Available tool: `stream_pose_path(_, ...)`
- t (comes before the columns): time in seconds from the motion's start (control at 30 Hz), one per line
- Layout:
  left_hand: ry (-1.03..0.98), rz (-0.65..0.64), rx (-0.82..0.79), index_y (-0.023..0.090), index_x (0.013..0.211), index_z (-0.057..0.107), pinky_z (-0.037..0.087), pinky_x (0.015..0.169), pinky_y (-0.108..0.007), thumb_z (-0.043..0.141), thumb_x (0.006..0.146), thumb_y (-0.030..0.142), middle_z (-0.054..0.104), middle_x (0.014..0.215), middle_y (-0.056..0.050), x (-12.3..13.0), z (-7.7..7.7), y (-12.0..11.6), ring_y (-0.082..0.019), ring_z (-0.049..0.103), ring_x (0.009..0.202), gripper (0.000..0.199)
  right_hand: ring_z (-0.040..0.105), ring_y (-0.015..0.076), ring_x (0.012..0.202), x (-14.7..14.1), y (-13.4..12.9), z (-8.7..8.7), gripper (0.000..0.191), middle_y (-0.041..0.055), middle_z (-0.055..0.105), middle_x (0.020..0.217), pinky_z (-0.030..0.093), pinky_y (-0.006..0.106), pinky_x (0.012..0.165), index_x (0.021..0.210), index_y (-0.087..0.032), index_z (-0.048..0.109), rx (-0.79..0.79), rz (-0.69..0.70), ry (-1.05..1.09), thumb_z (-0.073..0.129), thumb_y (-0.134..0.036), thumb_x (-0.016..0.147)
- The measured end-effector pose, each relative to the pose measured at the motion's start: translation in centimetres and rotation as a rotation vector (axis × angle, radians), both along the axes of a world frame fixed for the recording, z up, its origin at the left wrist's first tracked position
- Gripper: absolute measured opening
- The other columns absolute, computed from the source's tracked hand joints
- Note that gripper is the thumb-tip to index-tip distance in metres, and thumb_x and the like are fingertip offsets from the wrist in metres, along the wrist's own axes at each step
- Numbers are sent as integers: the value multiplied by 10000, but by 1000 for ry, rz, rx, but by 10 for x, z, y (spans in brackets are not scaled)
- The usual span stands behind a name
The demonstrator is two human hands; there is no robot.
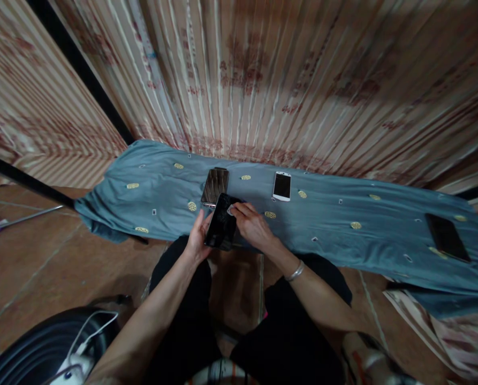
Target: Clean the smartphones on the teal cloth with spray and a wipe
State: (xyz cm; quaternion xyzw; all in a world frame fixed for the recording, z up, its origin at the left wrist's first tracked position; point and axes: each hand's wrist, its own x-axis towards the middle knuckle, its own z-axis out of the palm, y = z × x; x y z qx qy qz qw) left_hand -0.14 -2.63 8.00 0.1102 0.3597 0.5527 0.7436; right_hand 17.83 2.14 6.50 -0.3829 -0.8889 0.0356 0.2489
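Note:
My left hand (pixel 199 238) is closed round the left edge of a black smartphone (pixel 218 227), which it holds tilted over my lap at the bench's front edge. Against the phone's dark, smudged screen, my right hand (pixel 250 222) pinches a small whitish wipe (pixel 230 209). Just beyond the held phone, a shiny, reflective dark phone (pixel 215 186) lies on the blue cloth (pixel 327 224). A white phone (pixel 282 186) with a dark screen rests to the right of my hands.
Another dark phone (pixel 447 236) lies at the cloth's far right. Pleated curtains (pixel 255 80) hang close behind the bench. Black metal poles (pixel 82 69) stand at left. Low on the left are a round black stool (pixel 42 342) and a white power strip with a cable (pixel 76 366).

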Motion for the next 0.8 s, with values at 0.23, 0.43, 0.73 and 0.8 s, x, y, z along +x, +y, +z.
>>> stream_pose_path(0.23, -91, 46, 21, 102, 1379, 695, 516, 1139, -439, 385, 1116, 466, 835, 1062, -125, 8, -2, -3, -299, 771, 1158, 546, 597, 269, 1366, -6, -7, -3, 455, 173, 683, 1461, 524, 459, 1216, 1439, -125, 675, 45, 32, -1, 454, -76, 1044)
stream_pose_path(0.43, -128, 20, 65, 117, 1449, 658, 482, 1179, -430, 437, 1098, 493, 808, 1230, -138, 20, -2, -5, -310, 703, 1303, 560, 589, 292, 1386, 4, -1, -3, 474, 195, 660, 1492, 501, 478, 1238, 1464, -76, 652, 61, -53, 34, 423, -93, 1049)
stream_pose_path(0.73, -75, 0, 58, 84, 1488, 628, 475, 1183, -466, 308, 1127, 481, 790, 1277, -162, 29, 6, 0, -318, 704, 1286, 625, 585, 279, 1405, 3, -21, -9, 505, 172, 645, 1528, 513, 497, 1230, 1501, -129, 629, 83, 26, 58, 421, -79, 1044)
stream_pose_path(0.8, -61, -21, 77, 97, 1467, 654, 463, 1192, -460, 351, 1117, 492, 796, 1271, -155, 33, 5, 3, -319, 692, 1308, 609, 575, 274, 1422, 9, -14, -8, 523, 167, 633, 1543, 501, 508, 1243, 1523, -145, 610, 66, -10, 69, 411, -77, 1044)
